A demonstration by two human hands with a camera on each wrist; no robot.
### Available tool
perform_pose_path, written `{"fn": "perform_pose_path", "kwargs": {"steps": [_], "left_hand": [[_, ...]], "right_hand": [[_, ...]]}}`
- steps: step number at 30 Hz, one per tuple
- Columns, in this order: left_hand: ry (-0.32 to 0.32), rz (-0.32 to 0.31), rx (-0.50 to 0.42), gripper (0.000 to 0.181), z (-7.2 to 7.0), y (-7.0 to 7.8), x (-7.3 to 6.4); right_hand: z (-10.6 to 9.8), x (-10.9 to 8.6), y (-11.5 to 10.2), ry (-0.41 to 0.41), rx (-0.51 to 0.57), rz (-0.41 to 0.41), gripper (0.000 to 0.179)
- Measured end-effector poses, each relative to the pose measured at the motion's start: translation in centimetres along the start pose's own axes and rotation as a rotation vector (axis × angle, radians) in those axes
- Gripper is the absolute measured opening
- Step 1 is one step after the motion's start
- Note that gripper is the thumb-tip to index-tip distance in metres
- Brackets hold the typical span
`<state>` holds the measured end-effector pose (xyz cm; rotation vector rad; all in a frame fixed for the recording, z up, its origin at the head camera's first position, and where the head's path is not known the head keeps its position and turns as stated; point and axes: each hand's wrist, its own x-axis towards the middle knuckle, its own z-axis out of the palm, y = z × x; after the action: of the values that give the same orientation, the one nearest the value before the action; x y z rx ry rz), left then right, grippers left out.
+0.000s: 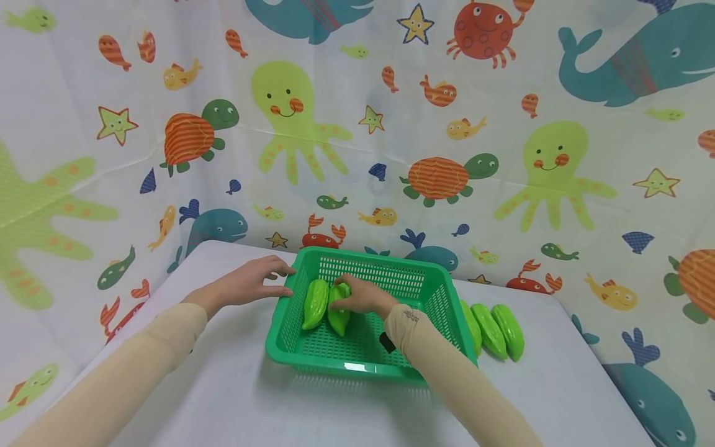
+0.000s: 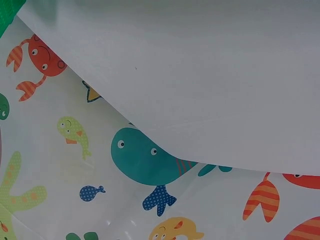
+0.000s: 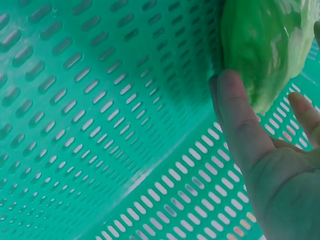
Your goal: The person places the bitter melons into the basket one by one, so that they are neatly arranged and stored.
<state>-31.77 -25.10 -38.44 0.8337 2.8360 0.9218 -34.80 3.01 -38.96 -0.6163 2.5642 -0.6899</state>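
A green plastic basket [image 1: 357, 367] stands on the table with two glossy green peppers in it. One pepper [image 1: 316, 303] lies by the basket's left wall. Over the other pepper [image 1: 339, 318], just right of it, reaches my right hand [image 1: 363, 297], its fingertips at the upper part. In the right wrist view, extended fingers [image 3: 240, 117] are spread near a green pepper [image 3: 262, 45], one fingertip overlapping its lower edge. My left hand [image 1: 254, 282] is beside the basket's left rim, fingers loosely bent and holding nothing; the left wrist view does not show it.
Several more green peppers [image 1: 491, 329] lie side by side on the white table [image 1: 223, 385], just right of the basket. Behind the table hangs a sheet [image 1: 357, 105] printed with sea animals. The basket's perforated wall [image 3: 95, 90] fills much of the right wrist view.
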Motion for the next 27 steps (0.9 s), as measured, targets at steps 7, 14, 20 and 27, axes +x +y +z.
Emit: {"fn": "perform_pose_path", "kwargs": {"steps": [7, 14, 20, 27], "left_hand": [[0.0, -0.004, -0.002, 0.059, 0.0, -0.1, 0.0], [0.0, 0.003, 0.0, 0.059, 0.0, -0.1, 0.0], [0.003, 0.004, -0.006, 0.059, 0.0, -0.1, -0.1], [0.005, 0.002, -0.007, 0.059, 0.1, -0.1, 0.0]], "right_hand": [[-0.8, -0.6, 0.3, 0.01, 0.032, 0.016, 0.064], [-1.8, -1.4, 0.7, 0.017, 0.047, 0.002, 0.063], [-2.6, -2.4, 1.0, 0.034, 0.059, 0.013, 0.065], [-3.6, -4.0, 1.5, 0.109, 0.08, -0.012, 0.068]]}}
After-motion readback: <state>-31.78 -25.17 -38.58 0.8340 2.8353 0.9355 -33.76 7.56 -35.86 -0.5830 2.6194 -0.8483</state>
